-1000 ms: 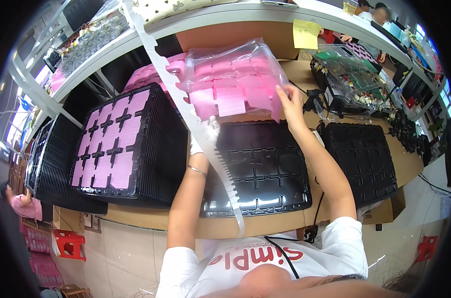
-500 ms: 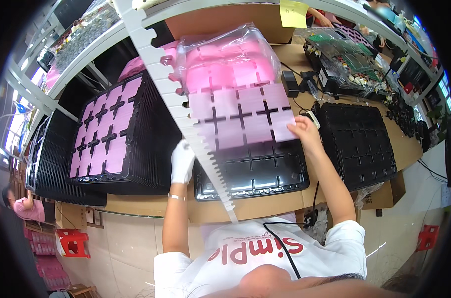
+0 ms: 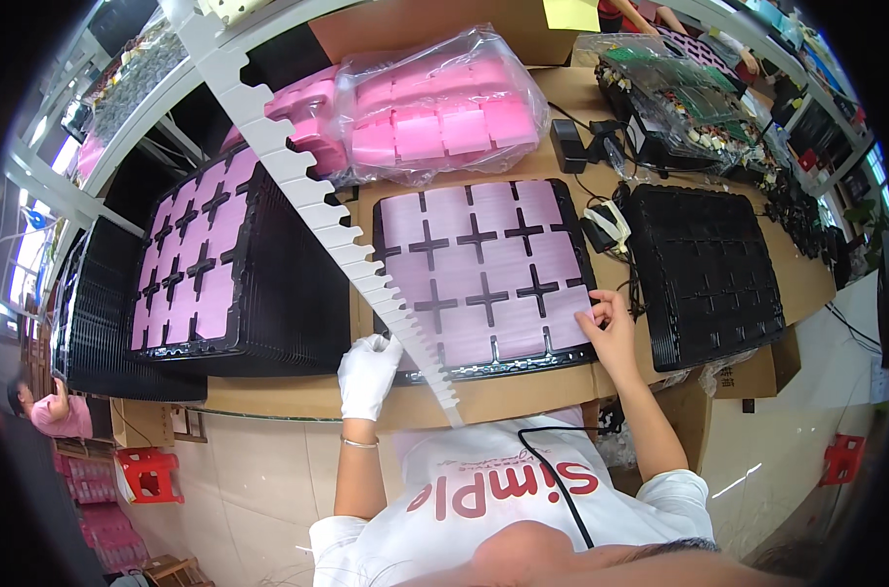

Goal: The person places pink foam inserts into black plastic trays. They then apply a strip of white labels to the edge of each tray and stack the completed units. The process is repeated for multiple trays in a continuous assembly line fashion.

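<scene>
A thin pink foam sheet (image 3: 459, 279) with cross-shaped cut-outs lies over a black plastic tray (image 3: 508, 370) in front of me. The tray's raised black crosses show through the cut-outs. My right hand (image 3: 611, 328), bare, pinches the sheet's right edge near the lower corner between thumb and fingers. At the tray's lower left corner is my left hand (image 3: 368, 377), in a white glove, its fingers curled together. A white notched metal strip (image 3: 341, 249) crosses the view in front of that corner, so what the gloved fingers grip is hidden.
Tall stacks of black trays (image 3: 293, 293) stand on the left, one topped with a pink sheet (image 3: 195, 254). Another black tray stack (image 3: 708, 279) is on the right. Behind lie pink foam pieces in a clear bag (image 3: 444, 117), a black adapter (image 3: 569, 147) and circuit boards (image 3: 679, 103).
The pink sheet has come down from above the tray's far part and now lies over it. My right hand has moved down and nearer with it; my left has shifted slightly nearer.
</scene>
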Tool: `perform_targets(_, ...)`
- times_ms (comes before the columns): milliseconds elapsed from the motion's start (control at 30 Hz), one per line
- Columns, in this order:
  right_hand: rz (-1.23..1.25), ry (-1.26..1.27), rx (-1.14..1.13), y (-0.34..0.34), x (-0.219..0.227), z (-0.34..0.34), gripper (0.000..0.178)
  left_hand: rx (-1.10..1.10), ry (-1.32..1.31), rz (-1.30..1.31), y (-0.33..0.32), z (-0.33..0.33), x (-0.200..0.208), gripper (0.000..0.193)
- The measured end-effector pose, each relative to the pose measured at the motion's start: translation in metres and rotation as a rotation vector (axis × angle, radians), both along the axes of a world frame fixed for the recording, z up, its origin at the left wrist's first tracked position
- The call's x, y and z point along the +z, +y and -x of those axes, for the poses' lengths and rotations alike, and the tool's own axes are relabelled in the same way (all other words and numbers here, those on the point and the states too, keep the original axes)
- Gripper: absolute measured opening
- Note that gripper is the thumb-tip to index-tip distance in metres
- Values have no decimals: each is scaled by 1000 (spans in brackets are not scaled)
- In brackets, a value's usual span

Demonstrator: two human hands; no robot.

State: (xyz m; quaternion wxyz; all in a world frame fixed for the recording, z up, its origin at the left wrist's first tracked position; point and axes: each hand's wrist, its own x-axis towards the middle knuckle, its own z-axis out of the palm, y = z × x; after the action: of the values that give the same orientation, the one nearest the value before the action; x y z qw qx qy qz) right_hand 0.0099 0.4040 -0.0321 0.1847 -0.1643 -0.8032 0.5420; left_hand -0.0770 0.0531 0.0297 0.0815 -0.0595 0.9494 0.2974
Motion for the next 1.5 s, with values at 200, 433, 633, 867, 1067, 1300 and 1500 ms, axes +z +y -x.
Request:
perform_targets(200, 12, -138, 49, 5, 9, -4, 38, -15, -106, 99, -4, 5, 7, 42)
perform_targets(433, -335, -132, 67, 4, 30, -6, 36, -15, 243, 141, 0, 4, 17, 41)
perform_targets(633, -642, -116, -9, 13, 51, 41, 25, -184, 368, -265, 18, 96, 21, 27)
perform_targets(867, -377, 69, 333, -13, 89, 127, 19, -617, -51, -810, 90, 219, 21, 42)
perform_targets(1067, -721, 54, 86, 6, 65, 121, 14, -220, 535, 302, 73, 229, 4, 28)
perform_targets(1300, -865, 186, 270, 6, 29, 146, 30, -820, 598, 244, 68, 154, -19, 46)
perform_targets(1500, -1300, -113, 154, 19, 1, 166, 52, -544, 577, 697, 49, 155, -33, 55)
